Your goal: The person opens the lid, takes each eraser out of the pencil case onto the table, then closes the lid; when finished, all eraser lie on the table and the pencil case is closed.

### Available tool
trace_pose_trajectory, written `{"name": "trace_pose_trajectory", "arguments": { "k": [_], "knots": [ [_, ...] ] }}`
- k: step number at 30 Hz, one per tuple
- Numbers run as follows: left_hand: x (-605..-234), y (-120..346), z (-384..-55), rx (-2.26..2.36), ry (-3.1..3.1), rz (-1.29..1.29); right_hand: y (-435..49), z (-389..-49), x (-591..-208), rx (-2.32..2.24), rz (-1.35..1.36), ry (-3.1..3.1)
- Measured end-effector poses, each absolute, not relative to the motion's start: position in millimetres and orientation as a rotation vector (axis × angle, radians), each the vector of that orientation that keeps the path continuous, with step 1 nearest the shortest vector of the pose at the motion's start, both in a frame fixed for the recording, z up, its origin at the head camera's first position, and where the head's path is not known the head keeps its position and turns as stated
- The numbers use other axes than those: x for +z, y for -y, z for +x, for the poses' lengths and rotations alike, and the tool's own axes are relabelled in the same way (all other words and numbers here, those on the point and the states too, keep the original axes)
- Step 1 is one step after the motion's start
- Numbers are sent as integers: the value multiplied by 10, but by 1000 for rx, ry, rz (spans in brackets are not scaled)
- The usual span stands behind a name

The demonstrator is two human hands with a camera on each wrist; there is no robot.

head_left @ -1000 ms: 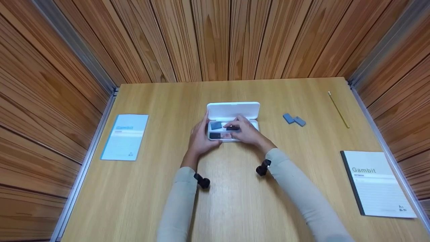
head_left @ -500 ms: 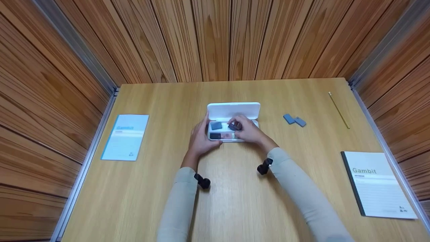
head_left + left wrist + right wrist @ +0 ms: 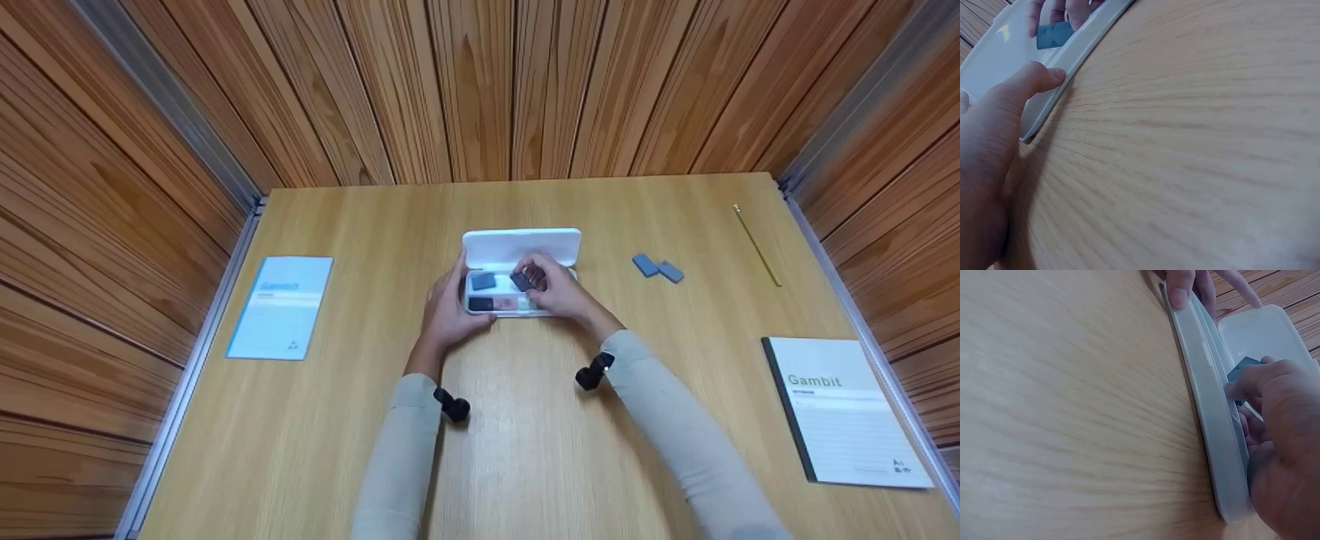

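Observation:
A white pencil case (image 3: 521,246) stands with its lid up in the middle of the table. My left hand (image 3: 448,311) grips its left end, the thumb on the front edge, as the left wrist view also shows. Over the back compartment, my right hand (image 3: 559,291) pinches a dark blue-grey eraser (image 3: 520,282), which appears tilted in the right wrist view. Another blue-grey eraser (image 3: 483,281) lies at the left of that compartment. In the front compartment are a dark block (image 3: 481,304) and a pinkish piece (image 3: 505,304), whose kinds are too small to tell.
Two blue-grey blocks (image 3: 645,265) lie touching on the table, right of the case. Farther right is a thin yellow pencil (image 3: 757,246). A light blue notebook (image 3: 280,307) lies at left, a white notebook (image 3: 847,412) at front right. Wooden walls (image 3: 480,90) border the table.
My right hand has shifted slightly right and lifted the eraser, turning it from lying level to a tilt. The left hand and the case have stayed in place.

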State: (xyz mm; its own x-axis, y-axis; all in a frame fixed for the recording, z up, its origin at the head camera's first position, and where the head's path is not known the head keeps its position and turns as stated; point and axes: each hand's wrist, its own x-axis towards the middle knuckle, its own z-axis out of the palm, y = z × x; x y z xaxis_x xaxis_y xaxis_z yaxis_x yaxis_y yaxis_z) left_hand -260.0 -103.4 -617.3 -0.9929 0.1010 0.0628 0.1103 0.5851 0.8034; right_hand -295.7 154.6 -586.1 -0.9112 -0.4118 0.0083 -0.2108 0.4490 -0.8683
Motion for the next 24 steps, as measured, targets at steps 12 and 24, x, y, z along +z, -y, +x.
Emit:
{"name": "trace_pose_trajectory", "arguments": {
  "k": [12, 24],
  "knots": [
    [-6178, 1032, -2582, -1416, 2782, -191, -1560, -2937, -5823, -1573, -541, -2461],
    [-6174, 1038, -2583, -1438, 2783, -174, -1708, -2893, -5756, -1609, -480, -2464]
  ]
}}
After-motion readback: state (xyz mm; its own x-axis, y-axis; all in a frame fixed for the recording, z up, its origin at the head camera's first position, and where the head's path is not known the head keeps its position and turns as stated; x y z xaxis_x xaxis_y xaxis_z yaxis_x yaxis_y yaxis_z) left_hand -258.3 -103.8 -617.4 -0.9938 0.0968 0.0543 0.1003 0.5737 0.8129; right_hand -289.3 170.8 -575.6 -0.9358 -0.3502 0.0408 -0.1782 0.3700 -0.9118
